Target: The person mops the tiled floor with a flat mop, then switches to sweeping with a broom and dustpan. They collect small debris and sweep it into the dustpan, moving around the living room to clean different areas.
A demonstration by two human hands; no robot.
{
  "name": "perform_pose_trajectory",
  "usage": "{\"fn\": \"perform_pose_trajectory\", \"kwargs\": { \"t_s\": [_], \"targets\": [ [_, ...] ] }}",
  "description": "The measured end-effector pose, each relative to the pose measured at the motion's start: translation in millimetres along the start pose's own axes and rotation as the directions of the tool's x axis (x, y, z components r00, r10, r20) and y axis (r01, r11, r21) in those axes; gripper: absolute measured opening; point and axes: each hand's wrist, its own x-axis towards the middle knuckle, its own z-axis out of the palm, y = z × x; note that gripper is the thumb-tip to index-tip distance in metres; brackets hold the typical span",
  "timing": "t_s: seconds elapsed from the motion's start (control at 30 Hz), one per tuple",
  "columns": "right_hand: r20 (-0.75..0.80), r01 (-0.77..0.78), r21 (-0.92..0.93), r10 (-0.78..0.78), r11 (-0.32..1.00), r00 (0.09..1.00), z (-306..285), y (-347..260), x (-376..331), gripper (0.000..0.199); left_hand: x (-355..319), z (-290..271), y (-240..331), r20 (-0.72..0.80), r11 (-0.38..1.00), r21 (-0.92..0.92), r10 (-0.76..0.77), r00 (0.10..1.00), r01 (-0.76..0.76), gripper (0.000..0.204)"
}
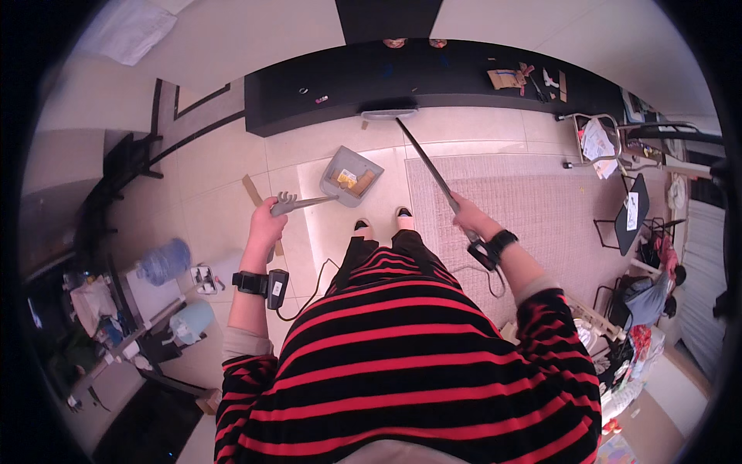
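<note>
My left hand (267, 224) grips the handle of a grey dustpan (352, 176), held just above the tiled floor in front of my feet. Scraps of yellow and brown cardboard lie in the pan. My right hand (470, 219) holds the long dark handle of a broom (425, 158). The broom's head (389, 114) rests on the floor against the base of a long black low cabinet (433, 77). Both wrists wear black bands with small devices and cables.
A beige woven rug (533, 209) covers the floor to the right. A strip of cardboard (253, 191) lies on the tiles at left. A water jug (164, 261) and cluttered shelves stand at far left. Chairs and piled things crowd the right side.
</note>
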Motion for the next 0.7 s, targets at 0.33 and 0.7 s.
{"fn": "perform_pose_trajectory", "kwargs": {
  "t_s": [0.33,0.7],
  "targets": [
    [0.277,-0.109,-0.192,0.160,0.975,0.947,11.0,2.0,-13.1,0.085,-14.9,22.2,8.8,-0.083,0.997,0.072,-0.003,0.997,0.009,0.044],
    [0.391,-0.330,0.309,0.198,0.892,0.899,-107.3,-12.6,-71.0,0.078,-57.4,25.9,-18.4,-0.158,0.993,-0.096,-0.080,0.984,0.066,0.043]
  ]
}}
